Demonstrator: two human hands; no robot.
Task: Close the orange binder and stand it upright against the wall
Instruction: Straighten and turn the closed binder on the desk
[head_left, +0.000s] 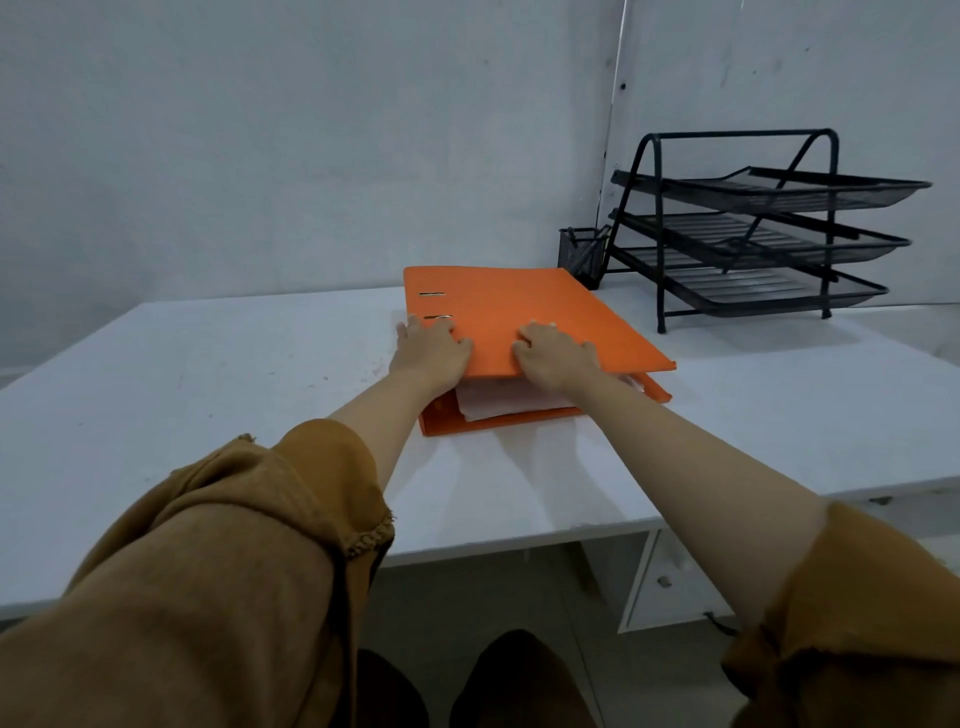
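The orange binder lies flat on the white table, its spine to the left and its top cover folded down over white papers that show at the near edge. A small gap remains between cover and bottom board at the front. My left hand rests palm-down on the cover near the spine, by the two metal slots. My right hand presses flat on the cover's near edge, fingers bent. The grey wall rises just behind the binder.
A black mesh three-tier letter tray stands at the back right. A black mesh pen cup sits between it and the binder's far corner. White drawers are under the table at the right.
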